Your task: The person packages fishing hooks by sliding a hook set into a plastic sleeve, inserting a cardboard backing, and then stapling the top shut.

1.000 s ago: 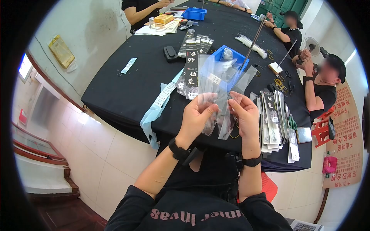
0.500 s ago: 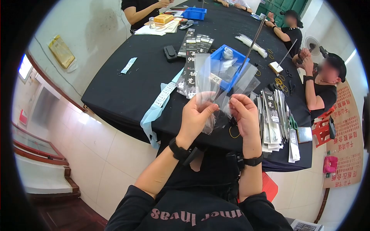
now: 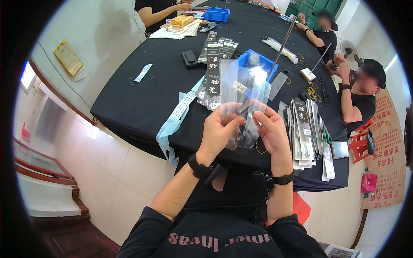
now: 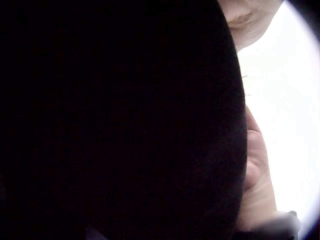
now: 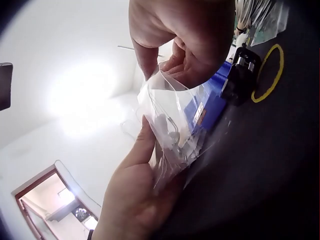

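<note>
Clear plastic bags (image 3: pixel 243 88) fan out upright between both hands, see-through enough that a blue bin (image 3: pixel 274 71) and its "44" label show behind them. My left hand (image 3: pixel 220 131) grips the bags low on their left side, thumb across the front. On the right side my right hand (image 3: pixel 274 129) pinches the plastic between thumb and fingertips. From the right wrist view, the right hand (image 5: pixel 187 37) is at the upper edge of a bag (image 5: pixel 170 120), and small thin pieces show through the film. Black fills most of the left wrist view.
Black printed packets (image 3: pixel 213 81) lie beyond the left hand, beside a blue label strip (image 3: pixel 183 107). A stack of filled packets (image 3: pixel 303 133), with green-handled scissors (image 3: pixel 327 136), is at the right. A metal rod (image 3: pixel 285 43) rises by the bin. Other people sit around the table.
The strip of film hanging below the hands a second ago is no longer there. The right hand has shifted slightly left, and its plastic now overlaps the bags in the left hand.
</note>
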A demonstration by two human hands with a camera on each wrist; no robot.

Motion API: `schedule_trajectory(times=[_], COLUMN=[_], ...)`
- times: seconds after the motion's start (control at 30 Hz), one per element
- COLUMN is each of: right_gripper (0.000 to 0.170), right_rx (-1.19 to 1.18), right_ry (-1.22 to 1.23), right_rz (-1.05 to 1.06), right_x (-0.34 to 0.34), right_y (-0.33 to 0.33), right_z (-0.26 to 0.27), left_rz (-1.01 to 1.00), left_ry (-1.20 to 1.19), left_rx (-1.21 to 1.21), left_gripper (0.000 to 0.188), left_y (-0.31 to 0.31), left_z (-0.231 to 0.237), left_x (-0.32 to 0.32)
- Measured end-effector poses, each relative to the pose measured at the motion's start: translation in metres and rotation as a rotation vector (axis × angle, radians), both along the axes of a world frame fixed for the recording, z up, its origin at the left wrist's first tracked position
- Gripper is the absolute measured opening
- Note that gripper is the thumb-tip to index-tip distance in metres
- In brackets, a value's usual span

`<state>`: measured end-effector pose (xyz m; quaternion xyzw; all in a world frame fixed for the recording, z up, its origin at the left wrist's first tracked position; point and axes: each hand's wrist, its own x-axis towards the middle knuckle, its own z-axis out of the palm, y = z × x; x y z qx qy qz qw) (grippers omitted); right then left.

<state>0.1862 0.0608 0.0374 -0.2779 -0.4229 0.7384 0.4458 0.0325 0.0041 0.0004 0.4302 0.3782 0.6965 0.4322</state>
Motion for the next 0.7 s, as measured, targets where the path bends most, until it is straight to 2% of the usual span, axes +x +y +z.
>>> schedule_trajectory(times=[0.1,0.17,0.23,0.27,0.37,0.47,0.57,0.7], right_gripper=[0.023,0.019,0.016,0.016,0.013,0.012,0.011,0.011], right_rx=[-0.012,0.008,0.046,0.046,0.072,0.065,0.093,0.078], right_ry=[-0.109,-0.091,-0.054,-0.053,-0.035,0.007,0.023,-0.029], right_rz=[0.043,0.044,-0.011,-0.011,-0.058,-0.030,0.035,-0.074], right_x=[0.007,0.008,0.007,0.007,0.005,0.003,0.004,0.008], right_y=[0.005,0.006,0.005,0.005,0.001,0.000,0.001,0.006], right_z=[-0.007,-0.011,-0.012,-0.011,-0.005,-0.001,-0.005,-0.011], left_rz=[-0.060,-0.084,-0.120,-0.146,-0.133,-0.076,-0.064,-0.061], left_ry=[0.019,0.037,0.031,-0.009,-0.056,0.052,0.025,0.081], left_rx=[-0.014,-0.040,0.036,0.038,0.007,0.006,-0.009,-0.020], left_gripper=[0.034,0.032,0.030,0.034,0.032,0.030,0.027,0.027], left_y=[-0.004,-0.005,-0.004,-0.005,-0.002,-0.002,-0.002,-0.004], left_z=[0.004,0.006,0.005,0.006,0.005,0.004,0.005,0.009], left_x=[-0.001,-0.001,-0.002,-0.003,-0.001,0.001,0.003,0.001])
